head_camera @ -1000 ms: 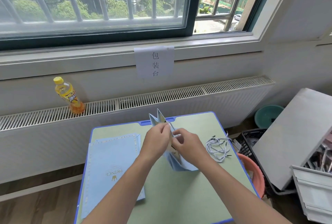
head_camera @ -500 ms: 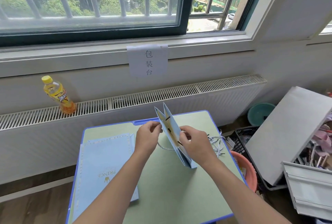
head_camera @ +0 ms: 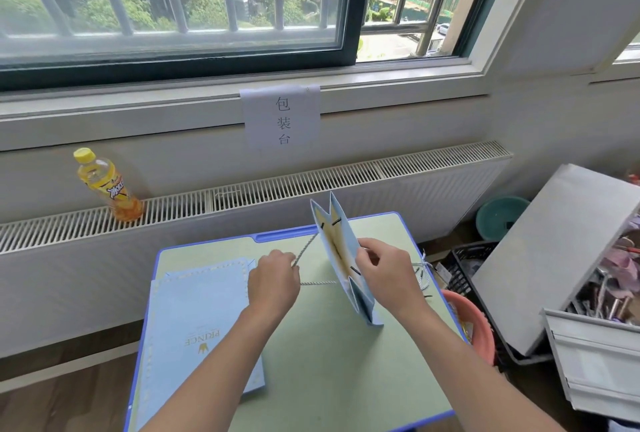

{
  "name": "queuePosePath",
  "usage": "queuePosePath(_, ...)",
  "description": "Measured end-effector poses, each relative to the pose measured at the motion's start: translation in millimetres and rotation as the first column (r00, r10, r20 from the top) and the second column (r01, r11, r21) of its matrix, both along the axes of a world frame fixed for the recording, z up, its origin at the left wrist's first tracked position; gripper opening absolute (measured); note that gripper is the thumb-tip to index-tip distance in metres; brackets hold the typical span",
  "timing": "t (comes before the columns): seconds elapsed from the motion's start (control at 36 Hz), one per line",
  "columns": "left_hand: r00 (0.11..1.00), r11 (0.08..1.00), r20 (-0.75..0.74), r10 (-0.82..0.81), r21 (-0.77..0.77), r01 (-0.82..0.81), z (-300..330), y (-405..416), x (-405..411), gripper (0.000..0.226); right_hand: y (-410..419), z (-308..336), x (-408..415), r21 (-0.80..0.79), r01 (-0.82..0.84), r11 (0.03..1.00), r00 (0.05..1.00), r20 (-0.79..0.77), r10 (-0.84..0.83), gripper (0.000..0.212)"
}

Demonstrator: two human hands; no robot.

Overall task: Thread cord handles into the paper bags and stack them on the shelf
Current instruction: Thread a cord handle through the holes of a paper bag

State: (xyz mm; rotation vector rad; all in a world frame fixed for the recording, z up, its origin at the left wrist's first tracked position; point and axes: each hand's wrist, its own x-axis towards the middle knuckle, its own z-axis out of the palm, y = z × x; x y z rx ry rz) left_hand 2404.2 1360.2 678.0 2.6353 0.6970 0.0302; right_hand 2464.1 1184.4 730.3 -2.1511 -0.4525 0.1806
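Observation:
A light blue paper bag (head_camera: 341, 248) stands on edge, slightly spread, on the green desk (head_camera: 332, 372). My right hand (head_camera: 386, 272) grips its right side near the top. My left hand (head_camera: 275, 281) pinches the grey twisted cord handle (head_camera: 306, 249), which runs taut from the hand to two holes in the bag's left face. Black cord tips show inside the bag. A stack of flat blue bags (head_camera: 201, 324) printed PRINCE lies on the left of the desk. Loose cords (head_camera: 423, 272) lie behind my right hand at the desk's right edge.
A yellow drink bottle (head_camera: 105, 185) stands on the radiator cover (head_camera: 381, 168) to the left. A paper sign (head_camera: 281, 116) hangs from the sill. Right of the desk are an orange basin (head_camera: 476, 324), a black crate (head_camera: 465, 265), a green basin (head_camera: 500, 216) and a grey cabinet (head_camera: 561, 251).
My left hand has drawn the cord out to the left, so it now runs taut from the bag. The bag has spread slightly and stands more upright.

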Motion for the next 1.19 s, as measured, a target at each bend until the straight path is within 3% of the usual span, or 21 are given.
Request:
queuePosePath(0.06,0.975,0.997,0.216,-0.046,0.068,0.032,3.1,-3.4,-3.6,0.027,1.6,-0.6,0.1,-0.004,-0.009,1.0,1.0,0.013,0.009,0.024)
queuePosePath(0.11,0.887,0.993,0.448,-0.115,0.081,0.088,4.8,-9.8,-10.6,0.026,3.0,-2.0,0.9,-0.012,-0.009,1.0,1.0,0.019,0.009,0.023)
queuePosePath(0.17,0.809,0.979,0.561,-0.175,0.014,0.202,8.5,-19.0,-19.4,0.025,3.6,-3.9,1.8,-0.013,-0.006,1.0,1.0,0.025,0.006,0.022)
queuePosePath(0.28,0.838,0.886,0.517,-0.176,-0.287,0.363,12.2,-37.3,-29.9,0.015,4.0,-6.7,1.8,-0.015,-0.008,1.0,0.999,0.048,0.009,0.022)
queuePosePath(0.33,0.843,0.869,0.512,-0.168,-0.326,0.371,7.2,-41.0,-30.7,0.009,4.2,-5.9,1.9,-0.011,-0.008,1.0,0.998,0.06,0.009,0.024)
queuePosePath(0.42,0.848,0.906,0.505,-0.161,-0.266,0.331,-3.3,-37.1,-30.0,0.008,3.6,-1.4,1.7,0.011,-0.005,1.0,0.998,0.061,0.004,0.032)
queuePosePath(0.75,0.947,0.96,0.163,-0.278,0.028,0.277,-12.6,-19.8,-26.2,0.021,-1.9,0.7,2.2,0.045,0.022,0.999,0.999,0.041,-0.024,0.022)
queuePosePath(0.86,0.929,0.953,0.214,-0.301,0.022,0.303,-6.1,-23.2,-19.5,0.02,0.2,-0.8,-1.6,0.053,0.008,0.999,1.0,0.021,-0.009,0.02)
queuePosePath(0.97,0.879,0.932,0.38,-0.286,-0.103,0.348,2.7,-27.0,-18.2,0.017,0.9,-0.1,-4.2,0.07,-0.024,0.997,0.999,-0.044,0.027,0.019)
queuePosePath(1.19,0.825,0.91,0.511,-0.242,-0.177,0.376,12.1,-32.2,-17.7,0.018,-1.8,7.6,-2.5,0.061,-0.285,0.956,0.935,-0.2,0.292,0.019)
